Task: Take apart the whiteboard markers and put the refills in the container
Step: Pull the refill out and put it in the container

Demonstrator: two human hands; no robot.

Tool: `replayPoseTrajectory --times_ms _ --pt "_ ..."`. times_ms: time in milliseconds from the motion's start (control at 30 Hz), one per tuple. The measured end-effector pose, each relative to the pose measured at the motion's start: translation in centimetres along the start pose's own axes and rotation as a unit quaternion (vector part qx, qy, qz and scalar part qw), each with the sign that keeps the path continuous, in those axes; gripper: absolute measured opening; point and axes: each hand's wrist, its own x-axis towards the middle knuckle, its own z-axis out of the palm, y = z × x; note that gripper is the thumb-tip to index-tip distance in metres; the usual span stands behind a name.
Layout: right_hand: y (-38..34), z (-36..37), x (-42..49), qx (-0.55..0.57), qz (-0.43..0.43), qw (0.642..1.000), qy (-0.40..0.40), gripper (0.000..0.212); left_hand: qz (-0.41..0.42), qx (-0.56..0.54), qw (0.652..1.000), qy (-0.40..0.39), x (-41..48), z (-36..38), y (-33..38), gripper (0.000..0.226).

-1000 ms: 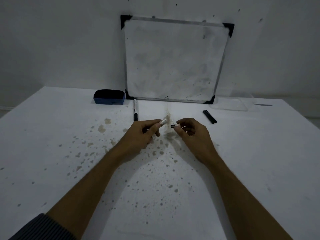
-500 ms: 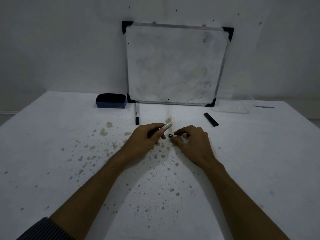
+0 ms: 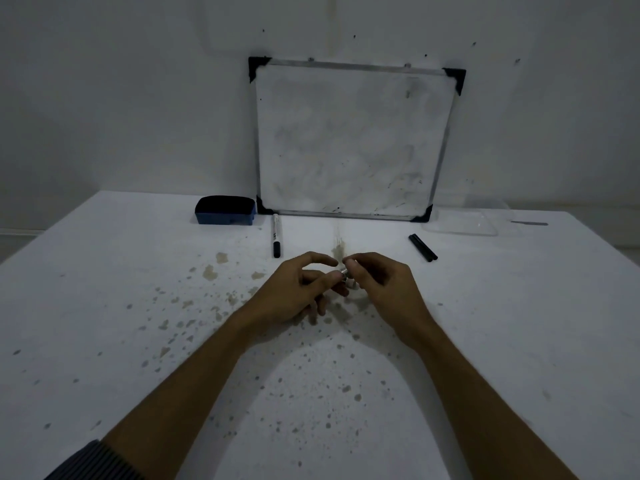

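My left hand [image 3: 298, 289] and my right hand [image 3: 377, 282] meet above the middle of the white table [image 3: 104, 306]. Between their fingertips sits a marker barrel [image 3: 343, 271], of which only a short pale end shows; the rest is hidden by my fingers. Both hands pinch it. A whole white marker [image 3: 276, 237] with a black cap lies farther back, to the left. Two black marker parts [image 3: 422, 247] lie side by side at the back right. A clear shallow container [image 3: 460, 221] rests at the far right, by the wall.
A small whiteboard [image 3: 353, 140] leans against the wall at the back. A blue eraser [image 3: 225, 210] sits to its left. A thin grey strip [image 3: 529, 223] lies at the far right. Brownish stains speckle the table around my hands.
My hands have closed the gap between them. The marker barrel, earlier sticking out of my left hand, is now mostly covered by the fingers of both hands.
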Motion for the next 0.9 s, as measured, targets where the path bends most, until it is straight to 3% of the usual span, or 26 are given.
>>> replayPoseTrajectory --times_ms 133,233,400,567,700,767,900 --pt "-0.1 0.0 0.1 0.051 0.025 0.998 0.021 0.024 0.008 0.014 1.0 0.021 0.2 -0.8 -0.5 0.024" --pt "-0.6 0.5 0.0 0.113 0.039 0.993 0.019 0.026 0.003 -0.035 0.999 0.028 0.2 -0.1 -0.5 0.024" --pt "-0.8 0.8 -0.1 0.089 0.041 0.995 0.025 0.031 -0.021 -0.092 0.994 0.047 0.6 1.3 -1.0 0.024" --pt "-0.6 1.5 -0.4 0.009 0.007 0.999 0.048 0.032 -0.03 -0.336 0.938 0.081 1.1 1.4 -0.4 0.028" --pt "-0.1 2.7 -0.8 -0.023 0.013 1.0 0.005 0.041 -0.025 -0.398 0.91 0.114 1.3 0.7 -0.2 0.025" --pt "-0.2 2.9 -0.7 0.016 0.025 0.999 0.015 0.038 -0.02 -0.409 0.904 0.123 1.4 0.6 -0.3 0.027" --pt "-0.7 2.3 -0.2 0.251 0.082 0.961 0.078 0.029 -0.025 -0.4 0.91 0.109 1.4 0.8 -0.5 0.036"
